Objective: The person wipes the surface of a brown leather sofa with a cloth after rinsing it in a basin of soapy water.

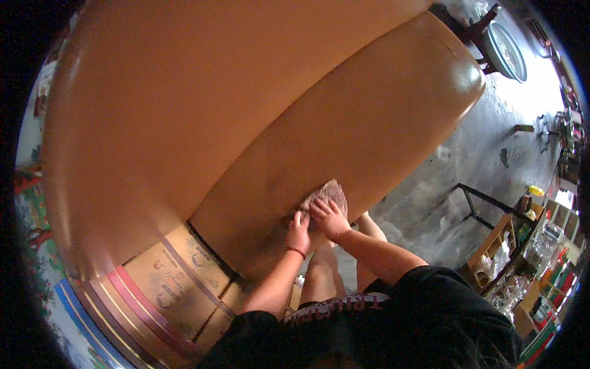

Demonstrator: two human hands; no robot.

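Before me is a large brown upholstered piece (332, 115) with a smooth, leather-like cover, perhaps a sofa. A dark seam crosses it diagonally, parting a broad upper section (161, 101) from the lower one. On the lower section lies a crumpled greyish-pink cloth (335, 193). My right hand (331, 220) presses on the cloth, its fingers spread over it. Close beside it, my left hand (299, 235) touches the cloth's lower left edge with bent fingers; whether it grips the cloth is not clear. A dark red bracelet (295, 252) circles my left wrist.
Printed cardboard boxes (166, 286) stand at lower left, beside coloured bands (143, 309). On the grey floor (415, 207) to the right are a black metal frame (479, 203) and wooden trays (493, 253) with plastic bags. A light-blue basin (506, 50) is at upper right.
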